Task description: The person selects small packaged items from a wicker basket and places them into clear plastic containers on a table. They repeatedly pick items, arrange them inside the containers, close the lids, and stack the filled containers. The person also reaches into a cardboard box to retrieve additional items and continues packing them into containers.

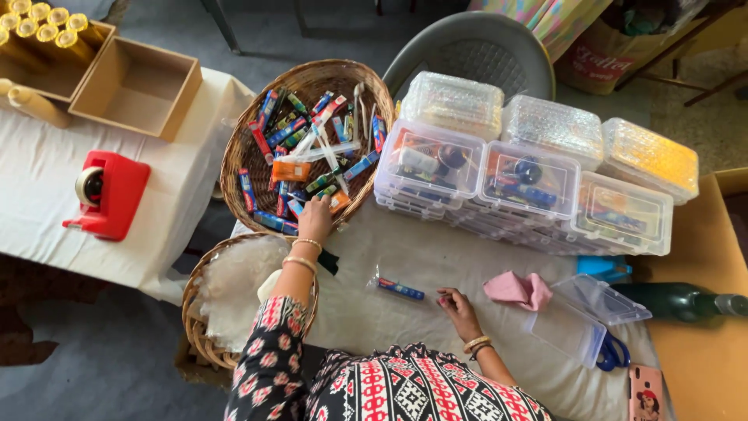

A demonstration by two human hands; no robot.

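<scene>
My left hand point(315, 218) reaches into a round wicker basket point(241, 152) and rests on the small colourful packets and pens point(312, 144) heaped inside. Its fingertips are buried among them, so a grip does not show. My right hand point(458, 306) lies on the white cloth of the table point(436, 257), fingers loosely curled and holding nothing. A small blue packet in a clear wrapper point(399, 289) lies on the cloth just left of that hand.
Clear plastic boxes point(530, 175), filled and stacked, stand behind. A pink cloth point(516, 288), an open clear box point(580, 316), blue scissors point(612, 352), a phone point(645, 392) and a green bottle point(682, 300) lie right. A second basket point(204, 335), red tape dispenser point(109, 193) and cardboard box point(139, 87) sit left.
</scene>
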